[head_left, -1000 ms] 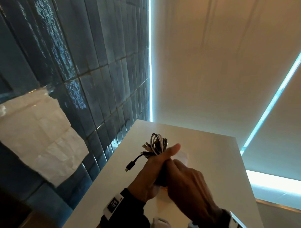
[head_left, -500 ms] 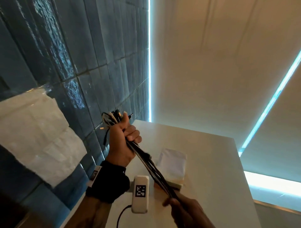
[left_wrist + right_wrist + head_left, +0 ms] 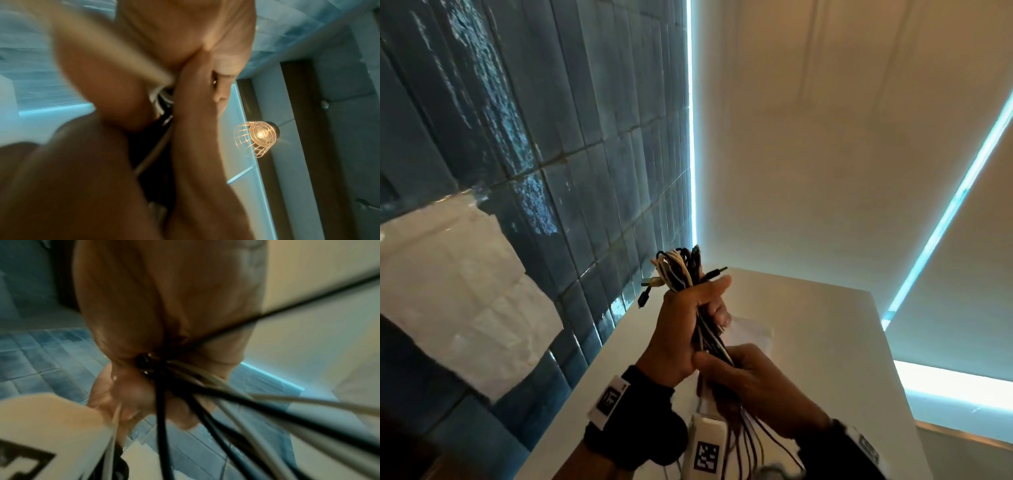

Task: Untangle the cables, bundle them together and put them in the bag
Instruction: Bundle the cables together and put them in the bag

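A bundle of black and white cables sticks up out of my left hand, which grips it in a fist above the white table. Plug ends fan out above the fist. Just below, my right hand grips the same bundle, and loose cable tails hang down from it. In the right wrist view the cable strands spread out from the closed fingers. In the left wrist view, blurred hands hide most of the cables. A pale flat bag lies on the table behind the hands.
A blue tiled wall runs along the table's left side, with crumpled white paper stuck to it. A white tag with a square code sits by my wrists. A caged lamp shows in the left wrist view.
The hands had pulled apart, stretching the cables between them. Now the left hand has come back down and right, and the right hand has risen to grip the bundle just under it.
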The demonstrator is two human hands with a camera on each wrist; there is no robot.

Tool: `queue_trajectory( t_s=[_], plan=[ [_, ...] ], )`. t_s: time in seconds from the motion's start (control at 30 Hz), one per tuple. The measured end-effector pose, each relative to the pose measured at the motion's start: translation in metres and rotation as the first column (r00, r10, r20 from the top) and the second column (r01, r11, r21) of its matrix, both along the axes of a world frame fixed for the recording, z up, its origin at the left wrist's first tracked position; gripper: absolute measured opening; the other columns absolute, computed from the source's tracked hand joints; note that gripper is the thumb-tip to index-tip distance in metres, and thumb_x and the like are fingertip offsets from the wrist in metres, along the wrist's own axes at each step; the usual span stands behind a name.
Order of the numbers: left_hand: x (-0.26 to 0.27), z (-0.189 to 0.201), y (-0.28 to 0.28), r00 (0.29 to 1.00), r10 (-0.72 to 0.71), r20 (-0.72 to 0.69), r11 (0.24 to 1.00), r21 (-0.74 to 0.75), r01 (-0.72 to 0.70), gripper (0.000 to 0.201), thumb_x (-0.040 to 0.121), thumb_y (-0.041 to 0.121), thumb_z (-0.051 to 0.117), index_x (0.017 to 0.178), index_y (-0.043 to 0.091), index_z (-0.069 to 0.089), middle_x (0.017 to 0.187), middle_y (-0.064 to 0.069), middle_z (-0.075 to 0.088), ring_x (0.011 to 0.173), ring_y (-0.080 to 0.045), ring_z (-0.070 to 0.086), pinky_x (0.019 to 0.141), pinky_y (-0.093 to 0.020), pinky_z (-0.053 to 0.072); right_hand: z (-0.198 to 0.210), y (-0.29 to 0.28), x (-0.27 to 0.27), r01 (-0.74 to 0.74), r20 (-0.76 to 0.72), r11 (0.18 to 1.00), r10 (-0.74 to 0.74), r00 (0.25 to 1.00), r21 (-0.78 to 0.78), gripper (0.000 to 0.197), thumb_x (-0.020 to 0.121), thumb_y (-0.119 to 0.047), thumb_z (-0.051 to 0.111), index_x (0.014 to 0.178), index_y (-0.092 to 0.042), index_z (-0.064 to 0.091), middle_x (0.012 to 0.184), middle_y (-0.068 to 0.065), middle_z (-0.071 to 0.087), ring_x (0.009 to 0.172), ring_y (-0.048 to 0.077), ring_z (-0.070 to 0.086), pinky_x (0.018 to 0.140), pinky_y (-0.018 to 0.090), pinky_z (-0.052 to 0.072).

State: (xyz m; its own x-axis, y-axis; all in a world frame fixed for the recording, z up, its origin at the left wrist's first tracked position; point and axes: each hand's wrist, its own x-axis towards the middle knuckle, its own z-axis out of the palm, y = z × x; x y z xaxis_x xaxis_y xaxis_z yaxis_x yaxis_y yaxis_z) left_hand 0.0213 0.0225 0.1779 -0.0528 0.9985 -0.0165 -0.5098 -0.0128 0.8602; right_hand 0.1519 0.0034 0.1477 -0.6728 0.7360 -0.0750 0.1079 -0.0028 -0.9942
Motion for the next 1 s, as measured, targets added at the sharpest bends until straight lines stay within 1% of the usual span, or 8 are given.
queue_trajectory(
  t_s=[0.1,0.2,0.37,0.57,0.67,0.73,0.9,1.0],
  plan=[
    [-0.008,-0.002,-0.001,1.000,0.003,0.030,0.998,-0.060,-0.001,0.021,0.076,0.029,0.071,0.064,0.014,0.063,0.065,-0.003,0.055,0.065,-0.018,0.058,0.072,-0.036,0.046,-0.008,-0.001,-0.001,0.023,-0.048,1.000,-0.024,0.999,-0.011,0.035,0.094,-0.042,0.055,0.066,-0.021,0.063,0.061,0.002,0.055,0.054,0.018,0.049,0.056,0.032,0.044],
    [-0.013,-0.005,-0.002,0.994,-0.039,0.103,0.988,-0.147,0.054,0.028,0.075,0.037,0.069,0.082,0.010,0.061,0.072,-0.006,0.058,0.074,-0.022,0.058,0.076,-0.039,0.046,-0.008,-0.001,-0.004,-0.022,-0.120,0.998,0.015,0.993,-0.062,0.033,0.100,-0.026,0.048,0.076,-0.016,0.069,0.079,0.012,0.069,0.069,0.026,0.063,0.070,0.036,0.053],
    [-0.014,-0.006,-0.005,0.973,-0.003,0.231,0.982,-0.184,0.047,0.021,0.080,0.030,0.065,0.074,0.011,0.058,0.067,-0.002,0.055,0.063,-0.017,0.061,0.077,-0.038,0.049,-0.015,0.003,0.002,-0.129,-0.228,0.959,0.071,0.971,-0.254,0.032,0.095,-0.029,0.055,0.082,-0.001,0.063,0.055,0.012,0.056,0.045,0.024,0.055,0.052,0.031,0.051],
    [-0.015,-0.015,-0.006,0.941,0.022,0.337,0.977,-0.209,0.051,0.026,0.080,0.033,0.064,0.067,0.015,0.049,0.047,0.006,0.031,0.040,-0.009,0.036,0.047,-0.026,0.042,-0.024,0.002,0.007,-0.296,-0.349,0.862,0.151,0.925,-0.412,0.040,0.094,-0.041,0.056,0.089,-0.002,0.061,0.054,0.002,0.024,0.039,0.010,0.033,0.048,0.025,0.047],
    [-0.016,-0.015,-0.010,0.963,-0.078,0.257,0.975,-0.180,0.128,0.032,0.080,0.036,0.064,0.064,0.014,0.046,0.045,0.006,0.023,0.036,-0.007,0.027,0.041,-0.022,0.034,-0.027,0.004,0.011,-0.362,-0.309,0.797,0.232,0.922,-0.483,0.062,0.090,-0.065,0.042,0.092,-0.006,0.060,0.057,-0.002,0.022,0.042,0.009,0.020,0.041,0.023,0.021],
    [-0.018,-0.014,-0.014,0.972,-0.159,0.175,0.968,-0.165,0.188,0.033,0.081,0.033,0.064,0.065,0.015,0.042,0.045,0.006,0.021,0.036,-0.007,0.024,0.041,-0.022,0.031,-0.026,0.007,0.014,-0.416,-0.305,0.730,0.290,0.907,-0.543,0.063,0.090,-0.068,0.038,0.093,-0.008,0.060,0.056,-0.005,0.023,0.041,0.006,0.019,0.041,0.022,0.016],
    [-0.017,-0.020,-0.025,0.955,-0.294,-0.027,0.941,-0.183,0.285,0.038,0.079,0.031,0.070,0.056,0.020,0.042,0.045,0.005,0.020,0.036,-0.009,0.021,0.043,-0.024,0.024,-0.013,0.016,0.029,-0.441,-0.083,0.767,0.459,0.885,-0.467,0.028,0.096,-0.033,0.055,0.083,-0.010,0.062,0.051,-0.005,0.036,0.039,0.007,0.031,0.039,0.019,0.026],
    [-0.018,-0.024,-0.031,0.938,-0.322,-0.131,0.936,-0.193,0.295,0.035,0.082,0.028,0.069,0.055,0.021,0.048,0.047,0.003,0.023,0.037,-0.010,0.024,0.043,-0.022,0.026,-0.005,0.020,0.036,-0.430,0.125,0.809,0.513,0.849,-0.400,0.027,0.095,-0.032,0.055,0.073,-0.016,0.057,0.050,-0.004,0.044,0.039,0.008,0.040,0.042,0.018,0.037]
  ],
)
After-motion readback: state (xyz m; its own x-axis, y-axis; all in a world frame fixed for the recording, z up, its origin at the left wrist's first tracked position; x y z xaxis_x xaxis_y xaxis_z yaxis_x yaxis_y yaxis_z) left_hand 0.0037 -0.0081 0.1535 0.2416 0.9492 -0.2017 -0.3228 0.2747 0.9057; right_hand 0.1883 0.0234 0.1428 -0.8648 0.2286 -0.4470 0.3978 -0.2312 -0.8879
